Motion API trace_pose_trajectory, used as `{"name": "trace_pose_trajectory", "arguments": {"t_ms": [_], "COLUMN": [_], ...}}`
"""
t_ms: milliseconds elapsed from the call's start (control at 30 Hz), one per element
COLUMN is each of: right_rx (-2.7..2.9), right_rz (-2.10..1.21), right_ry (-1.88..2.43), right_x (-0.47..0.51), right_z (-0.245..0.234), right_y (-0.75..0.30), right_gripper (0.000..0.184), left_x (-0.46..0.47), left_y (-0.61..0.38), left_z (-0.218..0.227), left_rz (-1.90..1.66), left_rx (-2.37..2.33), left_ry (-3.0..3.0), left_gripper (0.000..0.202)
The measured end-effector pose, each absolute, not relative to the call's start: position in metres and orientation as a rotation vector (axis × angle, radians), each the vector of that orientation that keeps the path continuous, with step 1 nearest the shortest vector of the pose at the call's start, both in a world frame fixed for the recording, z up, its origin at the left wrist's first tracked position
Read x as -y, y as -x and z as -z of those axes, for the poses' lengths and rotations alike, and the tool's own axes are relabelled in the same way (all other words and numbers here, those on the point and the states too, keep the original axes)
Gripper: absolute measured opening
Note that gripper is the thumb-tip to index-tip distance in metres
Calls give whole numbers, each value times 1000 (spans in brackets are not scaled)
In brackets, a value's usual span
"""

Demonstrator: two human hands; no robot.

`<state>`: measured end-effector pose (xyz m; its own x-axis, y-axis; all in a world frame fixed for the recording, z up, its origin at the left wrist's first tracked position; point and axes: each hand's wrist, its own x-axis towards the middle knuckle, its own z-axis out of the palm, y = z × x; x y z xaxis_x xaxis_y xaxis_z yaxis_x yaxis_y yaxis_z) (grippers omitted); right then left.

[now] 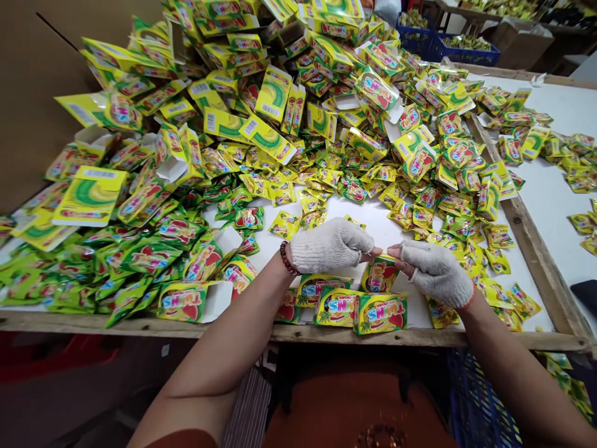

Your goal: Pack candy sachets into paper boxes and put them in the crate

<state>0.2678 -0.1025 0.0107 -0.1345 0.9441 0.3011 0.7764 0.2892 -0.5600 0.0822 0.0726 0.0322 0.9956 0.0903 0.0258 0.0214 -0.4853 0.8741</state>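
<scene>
A small yellow and green TWINS candy box [380,278] stands at the table's front, with the fingers of both gloved hands at its top edge. My left hand [329,246], in a white glove with bare fingertips and a beaded bracelet at the wrist, is closed on the top left corner. My right hand [436,269], gloved the same way, pinches the top right side. Just in front stand two closed boxes, a left one [334,306] and a right one [381,313]. Another box [321,288] is behind them, partly hidden by my left wrist.
A large heap of candy boxes [275,93] fills the back. Green candy packets [149,255] are piled left, yellow packets [471,261] lie right. An open box [186,302] lies near the wooden front edge [433,338]. A wooden strip [527,233] divides the table. Blue crates [466,53] stand beyond.
</scene>
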Motion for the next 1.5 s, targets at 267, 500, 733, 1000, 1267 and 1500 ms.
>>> {"name": "trace_pose_trajectory", "arguments": {"t_ms": [267,500,733,1000,1267,1500], "right_rx": [2092,1184,467,657,863,868], "right_rz": [-144,-470,-38,-567,-621,-756], "right_ry": [1782,1768,1666,1482,1460,1466], "right_x": [115,115,197,153,79,79], "right_z": [-9,2,-24,-27,-6,11], "right_y": [-261,-256,-301,-284,-264,-264], "right_gripper": [37,29,80,31,48,46], "left_x": [-64,-52,-14,-9,-43,-38], "left_y": [-80,-81,-94,-105,-110,-111], "left_z": [-46,-41,-29,-13,-3,12], "left_rz": [-79,-494,88,-122,-693,-523], "left_rx": [-28,-246,-350,-322,-519,-477], "left_ry": [-2422,-2447,-2312,-1954,-1449,-1461], "left_gripper": [19,25,46,57,52,39]}}
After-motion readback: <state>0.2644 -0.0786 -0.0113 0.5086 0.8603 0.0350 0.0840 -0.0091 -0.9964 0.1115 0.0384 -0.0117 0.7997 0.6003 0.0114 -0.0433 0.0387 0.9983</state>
